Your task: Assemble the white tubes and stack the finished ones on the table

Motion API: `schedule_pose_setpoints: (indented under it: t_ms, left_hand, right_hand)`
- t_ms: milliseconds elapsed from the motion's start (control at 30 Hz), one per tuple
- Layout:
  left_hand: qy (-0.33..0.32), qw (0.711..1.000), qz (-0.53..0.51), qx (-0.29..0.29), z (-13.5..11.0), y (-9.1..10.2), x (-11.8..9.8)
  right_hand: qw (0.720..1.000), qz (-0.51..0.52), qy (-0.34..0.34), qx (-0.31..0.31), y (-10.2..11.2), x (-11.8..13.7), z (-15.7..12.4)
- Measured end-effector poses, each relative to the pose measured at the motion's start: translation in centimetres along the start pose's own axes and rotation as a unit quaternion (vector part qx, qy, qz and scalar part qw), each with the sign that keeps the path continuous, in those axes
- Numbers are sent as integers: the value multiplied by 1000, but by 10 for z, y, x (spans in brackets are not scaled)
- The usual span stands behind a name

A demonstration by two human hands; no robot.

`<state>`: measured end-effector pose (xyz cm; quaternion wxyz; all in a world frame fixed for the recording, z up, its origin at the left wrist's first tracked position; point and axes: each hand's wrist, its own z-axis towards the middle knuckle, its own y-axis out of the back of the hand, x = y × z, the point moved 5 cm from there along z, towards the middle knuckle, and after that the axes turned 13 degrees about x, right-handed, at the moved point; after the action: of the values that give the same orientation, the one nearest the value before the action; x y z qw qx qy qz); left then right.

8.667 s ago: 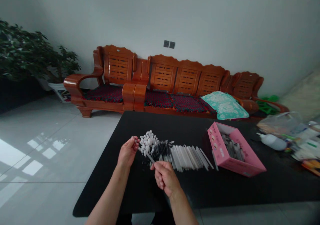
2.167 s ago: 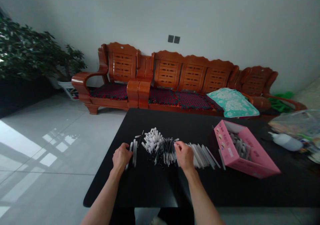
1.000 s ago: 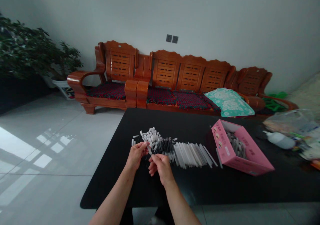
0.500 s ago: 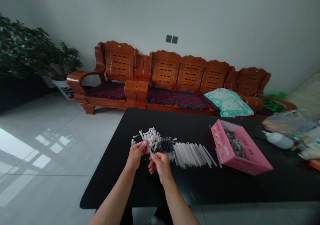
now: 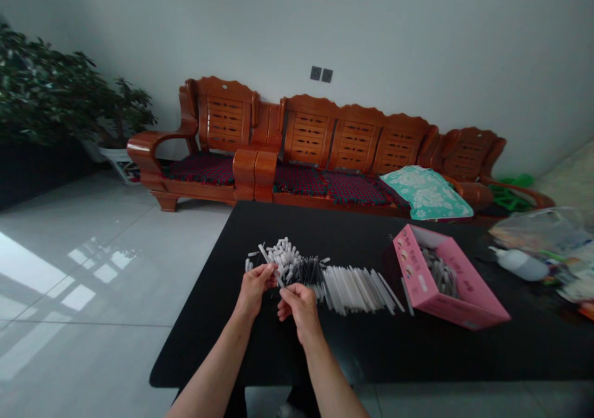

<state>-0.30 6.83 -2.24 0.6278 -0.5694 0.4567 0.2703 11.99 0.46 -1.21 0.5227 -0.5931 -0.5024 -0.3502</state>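
Above the near part of the black table [image 5: 325,350], both my hands pinch a thin white stick-like part [image 5: 277,277] between them. My left hand [image 5: 253,288] grips its upper end with closed fingers. My right hand [image 5: 299,305] is closed on its lower end. Just behind my hands lies a heap of small white caps [image 5: 284,254], then a pile of dark thin rods [image 5: 306,271], then a row of white tubes [image 5: 357,282]. A few white sticks [image 5: 248,263] lie left of my left hand.
An open pink box [image 5: 445,278] with grey parts inside sits to the right of the tubes. A white bottle [image 5: 520,263] and plastic bags [image 5: 541,232] crowd the far right. A wooden sofa [image 5: 325,152] stands behind the table, a potted plant [image 5: 55,102] at left.
About two seconds ago my hands were apart on the table, left by the loose sticks, right on the piles. They have come together over the near edge and now hold one stick.
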Motion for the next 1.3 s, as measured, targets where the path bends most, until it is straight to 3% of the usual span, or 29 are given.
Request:
schedule_pose_setpoints:
  t_ms: [200, 300, 400, 467, 533, 633, 800, 967, 1100, 1300]
  left_hand:
    - [1, 1000, -4, -15, 0, 3, 1]
    - [8, 1000, -3, -12, 0, 3, 2]
    - [13, 1000, -3, -16, -2, 3, 4]
    - [16, 1000, -2, -22, -2, 4, 6]
    - [15, 999, -1, -34, -1, 7, 6]
    - [1, 997, -2, -74, 2, 17, 0]
    - [-22, 995, -3, -101, 6, 31, -9]
    - [-11, 995, -18, -98, 4, 32, -6]
    - [-2, 996, -20, -86, 2, 29, -5]
    - [6, 998, -9, -65, -1, 16, 1]
  right_hand:
    - [996, 55, -44, 54, -6, -7, 2]
    - [998, 49, -26, 38, -4, -8, 3]
    - [1000, 1, -21, 6, -1, -8, 2]
    - [996, -84, -3, -15, 2, -5, 1]
    - [975, -210, 47, -48, 4, 0, -2]
    - [921, -362, 116, -90, 6, 6, -8]
    - [872, -460, 109, -126, 16, 1, -10]
    - [819, -552, 81, -136, 17, 2, 0]
    - [838, -519, 105, -135, 11, 11, 0]
    - [885, -442, 134, -54, -5, 18, -7]
